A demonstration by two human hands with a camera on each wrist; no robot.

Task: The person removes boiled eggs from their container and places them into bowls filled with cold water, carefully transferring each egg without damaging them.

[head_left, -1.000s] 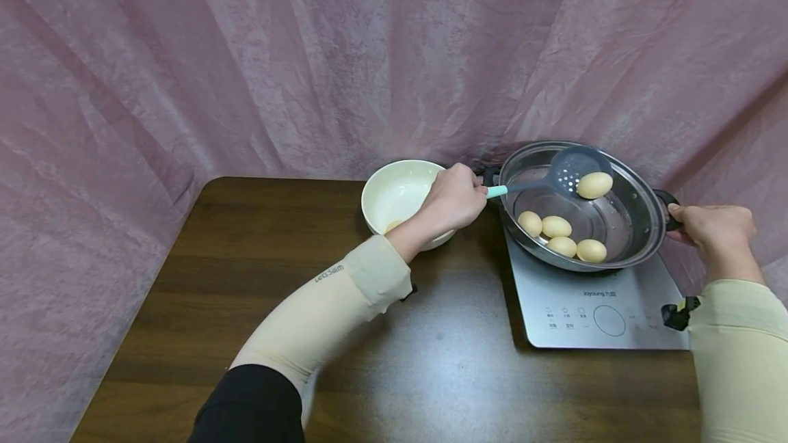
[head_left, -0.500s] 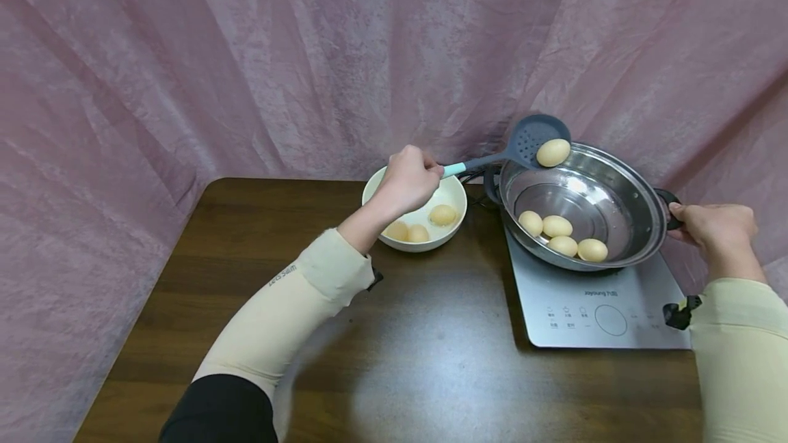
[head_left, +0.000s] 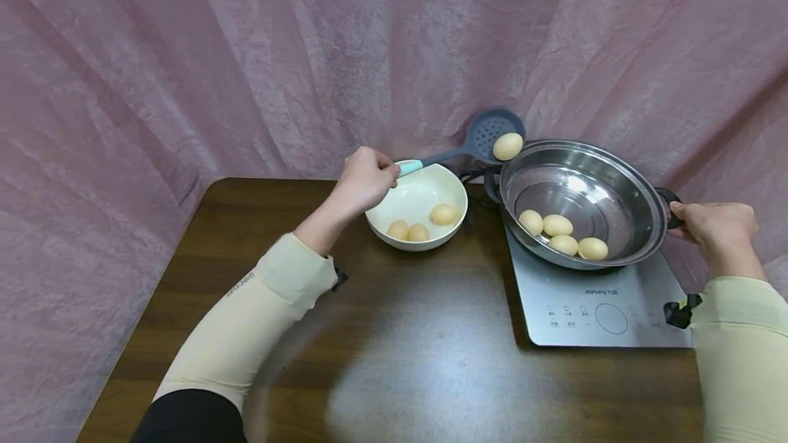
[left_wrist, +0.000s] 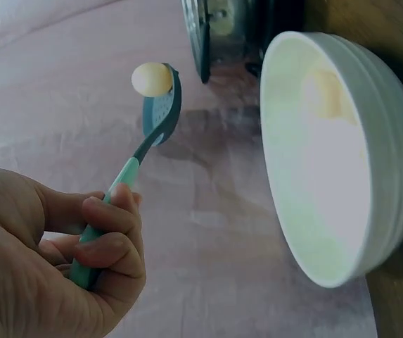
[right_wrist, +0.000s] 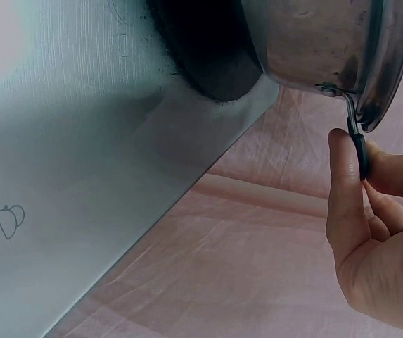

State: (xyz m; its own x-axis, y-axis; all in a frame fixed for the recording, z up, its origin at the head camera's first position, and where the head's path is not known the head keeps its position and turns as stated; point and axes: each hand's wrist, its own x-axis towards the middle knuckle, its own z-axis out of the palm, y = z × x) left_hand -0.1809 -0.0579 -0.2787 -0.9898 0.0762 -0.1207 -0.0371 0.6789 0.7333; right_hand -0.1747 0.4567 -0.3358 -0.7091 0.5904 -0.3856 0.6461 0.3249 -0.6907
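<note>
My left hand (head_left: 366,180) grips the mint-green handle end of a grey slotted skimmer (head_left: 483,137), just above the rear left of a white bowl (head_left: 409,200). A pale yellow egg (head_left: 507,146) rests on the skimmer's perforated head, between bowl and pot; the left wrist view shows fingers curled round the handle (left_wrist: 87,262). Inside the bowl lie three eggs (head_left: 443,215). My right hand (head_left: 720,227) pinches the black side handle (right_wrist: 361,156) of a steel pot (head_left: 637,217). Several eggs (head_left: 557,225) sit together at the pot's near left side.
Under the pot is a silver induction cooker (head_left: 554,327) with printed controls. Both stand at the right of a dark wooden table (head_left: 277,210). Pink curtain (head_left: 345,53) hangs directly behind. Black cable (head_left: 474,175) lies between bowl and pot.
My left hand has moved left with the skimmer, carrying the egg from over the pot to beyond its left rim. The bowl's eggs have come into view. My right hand stays on the handle.
</note>
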